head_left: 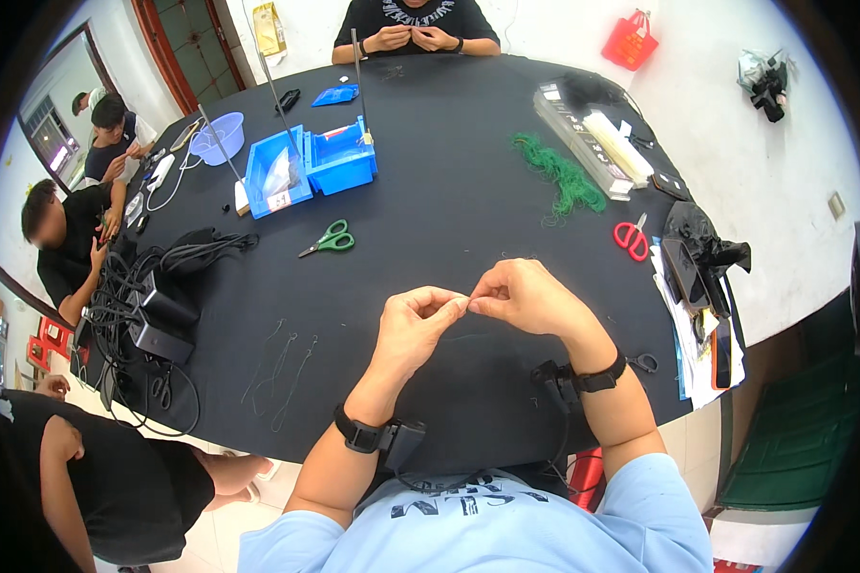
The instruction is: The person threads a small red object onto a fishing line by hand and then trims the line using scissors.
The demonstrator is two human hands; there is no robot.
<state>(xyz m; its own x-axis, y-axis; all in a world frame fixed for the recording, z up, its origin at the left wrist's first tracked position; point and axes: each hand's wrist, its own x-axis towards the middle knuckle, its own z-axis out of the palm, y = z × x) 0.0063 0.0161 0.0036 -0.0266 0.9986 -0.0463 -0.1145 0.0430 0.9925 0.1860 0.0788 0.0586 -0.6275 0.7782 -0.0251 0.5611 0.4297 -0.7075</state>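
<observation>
- left hand [415,327]: thumb and forefinger pinched together, other fingers curled in; pinch meets that of the right hand.
- right hand [527,298]: thumb and forefinger likewise closed, knuckles raised; the two sets of fingertips touch or nearly touch.
- item held: appears to be something very fine between the fingertips; its form cannot be made out.
- faint strand [462,336]: seems to run just below the fingertips; whether it joins the held item cannot be told.
- loose thin strands [313,341]: lie on the table [430,220] to the left of the left hand, well apart from it.
- green thread bundle [562,181]: beyond the right hand, loosely tangled, untouched.
- green scissors [331,239]: beyond the left hand, blades partly spread, within likely reach.
- red scissors [631,239]: out to the right of the right hand, beside papers.
- finding on method: one pinch should serve as the anchor while the other makes small movements; light pressure is advisable, as fine material probably slips or kinks easily.
- finding on support: lowering both wrists to the table would likely steady the fingertips.
- caution: loose ends should be kept clear of the wrist straps [361,435], where they could snag.
</observation>
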